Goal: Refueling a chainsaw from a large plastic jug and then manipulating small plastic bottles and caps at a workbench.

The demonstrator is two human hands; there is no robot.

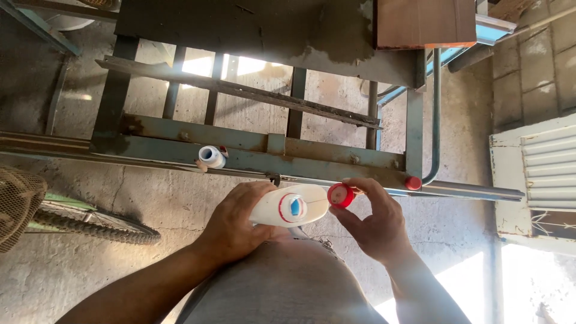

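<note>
Fingertips first: the right hand (375, 219) pinches a small red screw cap (341, 195) between thumb and forefinger, holding it just off the end of the bottle, its hollow side towards the camera. The left hand (240, 219) is wrapped firmly around a white plastic bottle (289, 206), held on its side at belly height, with a red-ringed label that has a blue patch in the middle facing up. Both sets of fingers are closed on what they carry, nothing slack.

So the cap is off and sits clear of the bottle's neck, close beside it but not on it. By my reading, the opening is done; I see nothing poured or squeezed out, and no wet patch on the parts nearby.

Moving outward: just past the hands runs a long metal rail (456, 192) with a red end plug (413, 183) on the frame beside it. On the rusty blue-grey steel frame (252, 150) rests a short white pipe fitting (211, 156) with a blue interior, well apart from the bottle. A dark slab tops the frame, and a brown cardboard box (426, 23) sits at its far corner. Down left, a bicycle tyre (90, 225) lies on the concrete floor (180, 204); at right stands a white louvred panel (540, 168).
</note>
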